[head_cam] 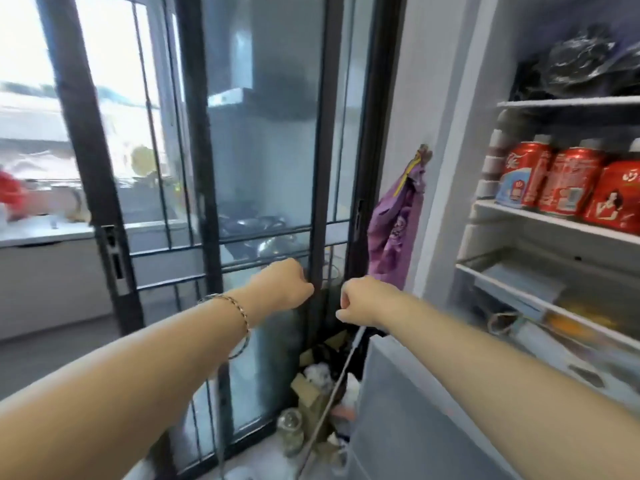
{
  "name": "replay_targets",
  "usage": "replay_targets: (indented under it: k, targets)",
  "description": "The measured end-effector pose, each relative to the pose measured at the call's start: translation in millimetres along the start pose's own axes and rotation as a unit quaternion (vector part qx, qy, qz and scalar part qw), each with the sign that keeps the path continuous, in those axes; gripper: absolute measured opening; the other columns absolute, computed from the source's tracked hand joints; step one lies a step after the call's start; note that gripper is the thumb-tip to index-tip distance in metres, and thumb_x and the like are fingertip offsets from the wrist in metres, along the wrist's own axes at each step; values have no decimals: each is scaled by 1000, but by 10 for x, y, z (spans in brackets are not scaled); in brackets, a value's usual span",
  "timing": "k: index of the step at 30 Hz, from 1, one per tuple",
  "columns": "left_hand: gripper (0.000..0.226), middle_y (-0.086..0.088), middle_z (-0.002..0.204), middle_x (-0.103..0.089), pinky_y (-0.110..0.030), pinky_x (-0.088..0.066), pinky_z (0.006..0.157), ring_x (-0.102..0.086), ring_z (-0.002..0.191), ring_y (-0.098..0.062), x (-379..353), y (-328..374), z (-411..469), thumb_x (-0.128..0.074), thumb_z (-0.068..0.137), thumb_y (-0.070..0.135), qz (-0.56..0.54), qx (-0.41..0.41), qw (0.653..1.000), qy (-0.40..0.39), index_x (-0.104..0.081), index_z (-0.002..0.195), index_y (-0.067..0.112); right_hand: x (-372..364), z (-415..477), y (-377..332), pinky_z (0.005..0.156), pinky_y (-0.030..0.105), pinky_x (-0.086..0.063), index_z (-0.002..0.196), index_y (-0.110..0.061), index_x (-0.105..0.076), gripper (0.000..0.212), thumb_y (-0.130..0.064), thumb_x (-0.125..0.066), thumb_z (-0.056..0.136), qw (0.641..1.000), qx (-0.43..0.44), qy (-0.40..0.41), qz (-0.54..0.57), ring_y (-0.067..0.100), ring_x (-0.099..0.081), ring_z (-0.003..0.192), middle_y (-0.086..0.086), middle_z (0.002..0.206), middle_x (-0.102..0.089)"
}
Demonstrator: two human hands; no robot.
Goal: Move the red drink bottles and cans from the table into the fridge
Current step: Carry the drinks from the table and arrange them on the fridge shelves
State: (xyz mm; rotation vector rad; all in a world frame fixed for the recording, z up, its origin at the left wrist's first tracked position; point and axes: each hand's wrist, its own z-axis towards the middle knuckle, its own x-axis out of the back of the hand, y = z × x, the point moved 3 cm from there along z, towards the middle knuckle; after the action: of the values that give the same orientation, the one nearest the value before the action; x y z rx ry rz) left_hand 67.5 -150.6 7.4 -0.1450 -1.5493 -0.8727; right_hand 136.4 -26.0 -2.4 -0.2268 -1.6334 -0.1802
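Three red cans (571,181) stand touching in a row along the front edge of a white shelf (540,221) inside the open fridge (460,168); the rightmost is cut off by the frame. On the shelf above lie black plastic bags (581,60), their number unclear. A clear drawer (519,289) below holds blurred orange items. The person's two bare arms reach forward toward a black-framed glass door (263,168). The left hand (287,284), one bracelet (239,313) on its wrist, and the right hand (363,299) are both curled into fists, near each other, with nothing seen in either. One purple bag (394,226) hangs on the wall between door and fridge. One glass jar (290,431) stands on the floor among clutter.
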Motion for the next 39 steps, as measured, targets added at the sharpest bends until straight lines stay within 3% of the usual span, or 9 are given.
replay_targets:
  k: [6, 10, 13, 15, 18, 24, 29, 36, 39]
  targets:
    - [14, -4, 85, -61, -29, -47, 71, -62, 82, -25, 350, -1577, -1560, -52, 85, 28, 23, 201, 977, 64, -53, 76, 17, -435, -376, -2077, 83, 33, -46, 104, -17, -61, 22, -32, -53, 89, 974, 228, -11, 18, 26, -58, 104, 5, 114, -62]
    - [13, -2, 86, -62, -27, -47, 66, -63, 81, -22, 642, -2502, -3035, -49, 87, 27, 34, 340, 934, 108, -57, 87, 16, -719, -989, -3585, 82, 34, -47, 106, -18, -61, 25, -33, -52, 90, 934, 354, -48, 16, 26, -59, 101, 4, 112, -62]
    - [19, -6, 90, -65, -33, -53, 75, -64, 84, -22, 896, -3034, -4243, -49, 90, 27, 39, 417, 897, 139, -61, 94, 12, -923, -1587, -4663, 79, 32, -43, 112, -16, -61, 29, -33, -52, 91, 895, 442, -62, -11, 27, -57, 105, 6, 117, -60]
    - [20, -6, 91, -65, -32, -51, 73, -63, 84, -23, 1082, -3329, -5111, -48, 90, 27, 47, 461, 871, 165, -61, 94, 12, -1059, -2080, -5406, 75, 30, -41, 112, -15, -61, 30, -34, -52, 91, 867, 494, -63, -22, 28, -57, 104, 7, 116, -61]
    - [22, -5, 96, -63, -31, -43, 69, -60, 88, -25, 1314, -3688, -6253, -46, 91, 32, 54, 530, 824, 192, -57, 96, 13, -1222, -2834, -6355, 75, 31, -45, 111, -13, -61, 29, -32, -54, 90, 830, 552, -83, -15, 26, -58, 98, 7, 109, -62]
    - [23, -6, 106, -64, -33, -47, 81, -60, 99, -28, 1565, -4127, -8375, -49, 87, 29, 41, 657, 722, 215, -61, 103, 15, -1487, -4372, -7911, 86, 37, -52, 109, -17, -60, 25, -32, -55, 89, 743, 662, -98, -16, 23, -60, 98, 4, 105, -61]
    - [20, -4, 101, -64, -29, -43, 73, -60, 92, -26, 1624, -4289, -9582, -49, 89, 29, 35, 718, 657, 228, -62, 98, 16, -1645, -5291, -8839, 72, 29, -45, 101, -20, -64, 22, -35, -55, 87, 679, 727, -95, -46, 25, -61, 99, 3, 105, -64]
    - [17, 1, 93, -64, -28, -44, 66, -62, 84, -20, 1649, -4582, -11237, -47, 93, 32, 19, 779, 568, 265, -58, 93, 19, -2045, -6679, -10195, 83, 36, -52, 115, -16, -57, 33, -36, -54, 89, 581, 803, -108, -83, 24, -60, 100, 4, 113, -61]
    - [20, -1, 90, -66, -29, -47, 69, -64, 82, -22, 1769, -4728, -11806, -46, 92, 29, 13, 803, 522, 287, -61, 92, 16, -2110, -7184, -10709, 83, 35, -52, 117, -16, -56, 33, -35, -52, 91, 541, 831, -100, -82, 24, -60, 100, 4, 114, -61]
